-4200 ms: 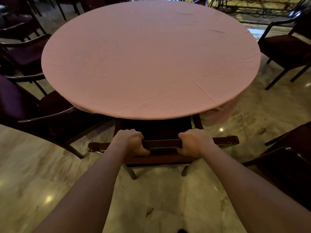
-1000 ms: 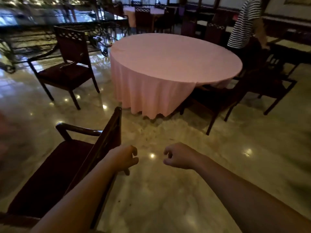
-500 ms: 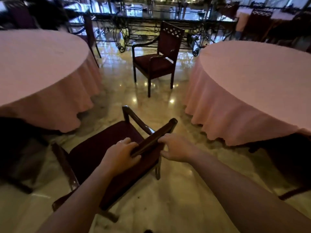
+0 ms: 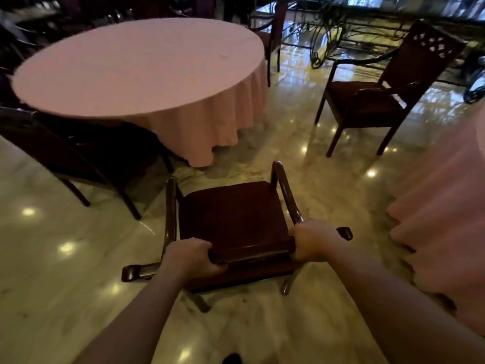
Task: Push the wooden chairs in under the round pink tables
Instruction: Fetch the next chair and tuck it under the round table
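Observation:
A dark wooden armchair with a maroon seat stands on the floor right in front of me, its seat facing a round pink table at the upper left. My left hand grips the left part of the chair's top rail. My right hand grips the right part of the same rail. A stretch of bare floor separates the chair's front from the hanging pink tablecloth. Another wooden armchair stands apart at the upper right.
A dark chair sits partly under the pink table at the left. A second pink tablecloth hangs at the right edge. Black wrought-iron furniture lines the back. The marble floor is glossy with light spots.
Both hands have closed on the chair's top rail. The chair has turned so its seat faces the pink table at the left, and my view has swung left.

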The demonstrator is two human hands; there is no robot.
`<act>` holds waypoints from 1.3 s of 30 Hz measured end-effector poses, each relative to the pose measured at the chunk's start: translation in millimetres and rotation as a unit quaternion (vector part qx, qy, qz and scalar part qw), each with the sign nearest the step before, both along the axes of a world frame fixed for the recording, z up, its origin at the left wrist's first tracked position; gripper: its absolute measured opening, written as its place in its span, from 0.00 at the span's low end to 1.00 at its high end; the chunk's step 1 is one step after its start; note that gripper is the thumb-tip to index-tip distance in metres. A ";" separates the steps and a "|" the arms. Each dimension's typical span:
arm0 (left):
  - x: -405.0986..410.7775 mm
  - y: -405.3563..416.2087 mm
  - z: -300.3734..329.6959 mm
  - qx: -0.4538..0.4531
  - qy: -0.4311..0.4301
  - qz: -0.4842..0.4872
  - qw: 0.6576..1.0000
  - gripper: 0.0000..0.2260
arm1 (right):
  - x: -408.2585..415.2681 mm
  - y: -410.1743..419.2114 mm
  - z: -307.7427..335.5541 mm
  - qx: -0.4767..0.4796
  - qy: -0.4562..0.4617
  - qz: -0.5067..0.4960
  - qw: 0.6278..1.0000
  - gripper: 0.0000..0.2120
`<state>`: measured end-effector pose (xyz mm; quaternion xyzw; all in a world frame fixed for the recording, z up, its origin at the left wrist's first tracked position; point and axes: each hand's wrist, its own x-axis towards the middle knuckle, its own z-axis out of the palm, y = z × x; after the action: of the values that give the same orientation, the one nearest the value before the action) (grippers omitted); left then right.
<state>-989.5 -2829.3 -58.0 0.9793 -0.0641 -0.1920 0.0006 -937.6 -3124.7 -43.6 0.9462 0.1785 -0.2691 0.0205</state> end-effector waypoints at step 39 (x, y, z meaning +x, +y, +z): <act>306.8 -88.5 -8.7 0.010 -0.006 0.158 0.987 0.28 | 379.0 -77.1 -8.2 0.037 -0.002 0.150 0.988 0.12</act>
<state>-682.7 -2917.8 -66.6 0.9783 0.0929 -0.1842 0.0209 -558.6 -3201.8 -51.8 0.9093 0.3287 -0.2541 0.0258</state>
